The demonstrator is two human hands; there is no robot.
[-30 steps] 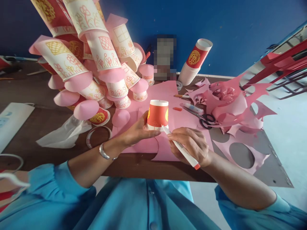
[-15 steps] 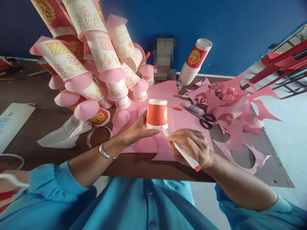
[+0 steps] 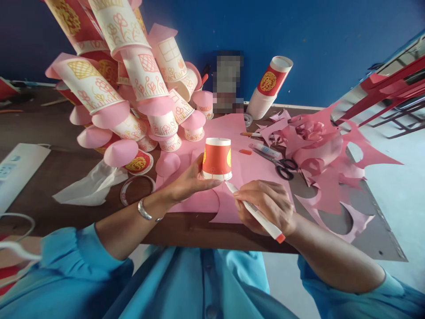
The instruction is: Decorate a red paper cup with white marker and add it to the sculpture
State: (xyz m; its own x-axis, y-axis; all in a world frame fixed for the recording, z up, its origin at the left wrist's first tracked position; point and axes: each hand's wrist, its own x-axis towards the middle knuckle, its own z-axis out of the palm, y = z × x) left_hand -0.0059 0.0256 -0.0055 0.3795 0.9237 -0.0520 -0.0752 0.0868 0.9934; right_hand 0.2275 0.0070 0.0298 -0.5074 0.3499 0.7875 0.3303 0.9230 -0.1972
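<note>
A red paper cup [image 3: 217, 158] with white bands and gold emblems stands upside down in front of me. Faint lines are drawn along its lower white band. My left hand [image 3: 187, 180] grips the cup from its left side and base, the thumb along the lower rim. In my right hand [image 3: 265, 206] is a white marker [image 3: 257, 216] with an orange-red end, held like a pen. Its tip is close to the cup's lower rim; I cannot tell whether it touches. An orange-red marker cap [image 3: 245, 152] lies on the pink paper [image 3: 229, 126].
Left stands a tall structure of decorated paper cups [image 3: 151, 73] with pink paper cones. Scissors [image 3: 285, 168], a glue tube [image 3: 265, 149] and pink scraps [image 3: 318, 146] lie right. A cup stack [image 3: 270, 86] leans near the blue wall. A cut cup ring [image 3: 123, 191] is left.
The marker's tip has drawn slightly away from the cup's lower rim, and my right hand has shifted a little right and down. The left hand still holds the cup.
</note>
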